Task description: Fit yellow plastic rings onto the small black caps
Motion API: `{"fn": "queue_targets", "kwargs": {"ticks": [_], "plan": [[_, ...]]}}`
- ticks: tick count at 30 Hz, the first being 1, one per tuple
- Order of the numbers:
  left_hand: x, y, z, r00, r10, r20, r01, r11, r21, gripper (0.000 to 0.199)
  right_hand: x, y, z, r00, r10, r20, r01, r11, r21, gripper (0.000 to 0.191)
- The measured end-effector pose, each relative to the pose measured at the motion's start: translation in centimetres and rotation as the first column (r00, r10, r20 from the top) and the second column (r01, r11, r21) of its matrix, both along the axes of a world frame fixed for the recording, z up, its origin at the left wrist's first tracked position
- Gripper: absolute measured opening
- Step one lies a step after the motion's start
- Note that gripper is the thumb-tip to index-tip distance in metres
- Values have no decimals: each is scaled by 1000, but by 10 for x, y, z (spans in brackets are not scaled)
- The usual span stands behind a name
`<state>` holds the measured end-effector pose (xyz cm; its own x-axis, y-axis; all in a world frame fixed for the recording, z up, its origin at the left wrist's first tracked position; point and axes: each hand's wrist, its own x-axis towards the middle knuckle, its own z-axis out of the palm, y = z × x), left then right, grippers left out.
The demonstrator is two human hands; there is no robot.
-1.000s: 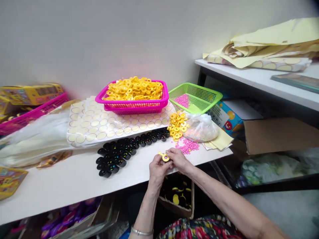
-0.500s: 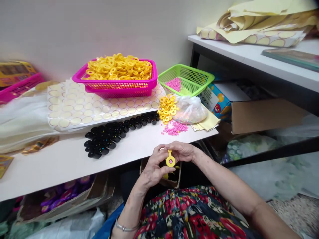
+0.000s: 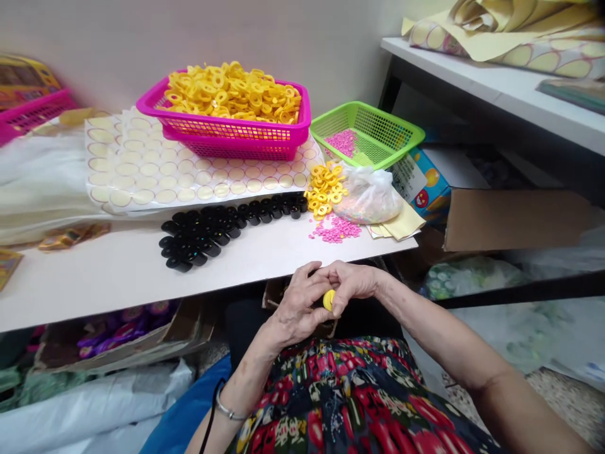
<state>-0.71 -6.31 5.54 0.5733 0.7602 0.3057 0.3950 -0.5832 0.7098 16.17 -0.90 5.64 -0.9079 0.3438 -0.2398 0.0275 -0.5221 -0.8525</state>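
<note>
Both my hands meet in front of the white table's near edge (image 3: 142, 296), above my lap. My left hand (image 3: 297, 302) and my right hand (image 3: 352, 280) together pinch a small yellow ring piece (image 3: 329, 299), mostly hidden by the fingers. On the table lie a cluster of black caps (image 3: 212, 227), a small heap of yellow rings (image 3: 325, 189) and scattered pink beads (image 3: 334, 230). A pink basket (image 3: 246, 135) full of yellow rings stands behind them.
A green basket (image 3: 378, 126) with pink beads sits at the table's right end, a plastic bag (image 3: 373, 198) in front of it. Sheets of round stickers (image 3: 155, 170) lie at the left. A cardboard box (image 3: 288, 296) sits under the table, a shelf (image 3: 496, 94) to the right.
My hands have drawn back from the table toward my lap and closed around the yellow piece, which showed more fully before. The view has tilted downward.
</note>
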Motion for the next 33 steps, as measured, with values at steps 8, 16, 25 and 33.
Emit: {"fn": "queue_targets", "kwargs": {"ticks": [8,16,25,33], "plan": [[-5,-3,-8,993,76,-86,-70,995,74,21,-8,-14,-13,976,-219,0,218,971,101,42],[-13,2,-16,986,150,78,-148,988,-35,32,-16,-11,-17,972,-233,-13,233,972,34,56],[-12,6,-32,988,147,56,-146,989,-32,28,-22,-21,-34,876,-482,-4,482,876,-27,45],[-27,10,-19,993,65,-103,-80,985,-154,23,-30,-17,-58,933,-271,237,244,960,137,31]]}}
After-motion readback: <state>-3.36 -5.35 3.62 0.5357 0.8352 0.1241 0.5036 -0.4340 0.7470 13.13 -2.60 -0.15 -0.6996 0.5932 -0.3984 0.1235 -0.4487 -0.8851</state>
